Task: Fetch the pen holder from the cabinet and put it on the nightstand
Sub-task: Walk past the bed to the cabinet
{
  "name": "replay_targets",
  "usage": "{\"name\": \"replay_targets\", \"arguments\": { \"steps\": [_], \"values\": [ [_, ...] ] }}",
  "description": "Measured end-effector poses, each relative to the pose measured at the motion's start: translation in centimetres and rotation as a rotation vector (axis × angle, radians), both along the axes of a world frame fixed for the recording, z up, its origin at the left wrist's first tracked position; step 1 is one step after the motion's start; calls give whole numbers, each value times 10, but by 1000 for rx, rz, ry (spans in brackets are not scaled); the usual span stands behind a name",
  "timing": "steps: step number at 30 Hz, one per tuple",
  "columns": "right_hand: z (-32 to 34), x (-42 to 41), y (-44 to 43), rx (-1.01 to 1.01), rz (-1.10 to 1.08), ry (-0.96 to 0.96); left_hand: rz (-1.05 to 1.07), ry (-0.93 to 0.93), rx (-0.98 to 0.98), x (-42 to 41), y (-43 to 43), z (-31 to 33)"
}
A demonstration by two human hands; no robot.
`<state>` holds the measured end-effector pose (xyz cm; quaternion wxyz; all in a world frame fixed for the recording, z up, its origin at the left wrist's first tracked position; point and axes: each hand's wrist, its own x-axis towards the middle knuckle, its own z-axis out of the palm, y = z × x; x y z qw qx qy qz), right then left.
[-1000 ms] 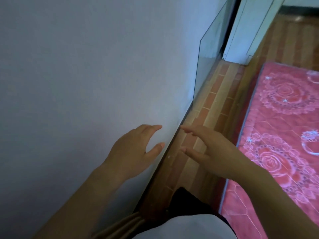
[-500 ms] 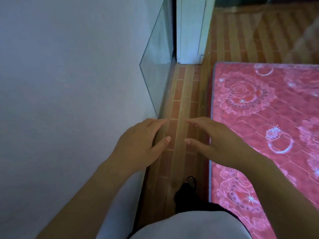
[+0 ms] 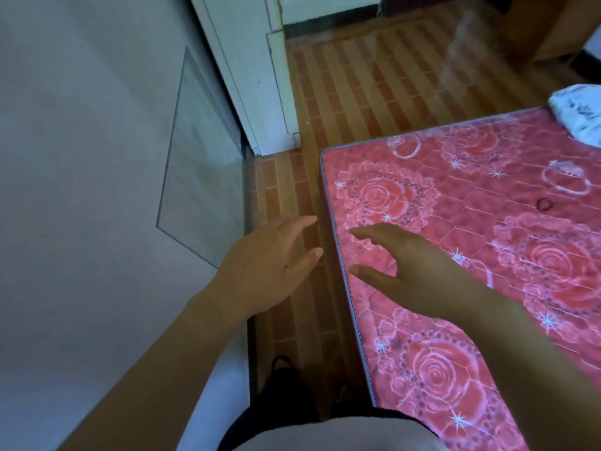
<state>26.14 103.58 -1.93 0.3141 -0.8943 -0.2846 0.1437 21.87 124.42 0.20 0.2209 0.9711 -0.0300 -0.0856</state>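
Note:
No pen holder, cabinet or nightstand shows in the head view. My left hand (image 3: 263,265) is held out over the strip of floor beside the wall, fingers apart, holding nothing. My right hand (image 3: 413,271) reaches forward over the left edge of the bed, fingers spread, also holding nothing. The two hands are apart, palms facing each other.
A pale wall (image 3: 81,190) fills the left, with a glass pane (image 3: 201,177) leaning on it. A white door frame (image 3: 257,92) stands ahead. A bed with a pink rose-patterned mattress (image 3: 471,255) takes the right. A narrow brick-patterned floor strip (image 3: 292,190) runs between. White cloth (image 3: 579,115) lies at the bed's far corner.
The view has swung right: the wall takes less of the frame, the bed and far floor take more. Both hands stay spread and hold nothing.

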Motion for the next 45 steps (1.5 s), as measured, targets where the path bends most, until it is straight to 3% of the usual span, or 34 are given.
{"name": "replay_targets", "arguments": {
  "steps": [7, 21, 32, 45],
  "values": [
    [-3, 85, 35, -18, -47, 7, -56, -13, -24, 95, 36, -6],
    [37, 329, 218, 29, 22, -135, 54, -141, -8, 328, 206, 25],
    [23, 497, 308, -45, 76, 3, 82, -90, -6, 484, 291, 10],
    [16, 716, 320, -54, -53, 60, 19, -52, -49, 707, 318, -2]
  ]
}}
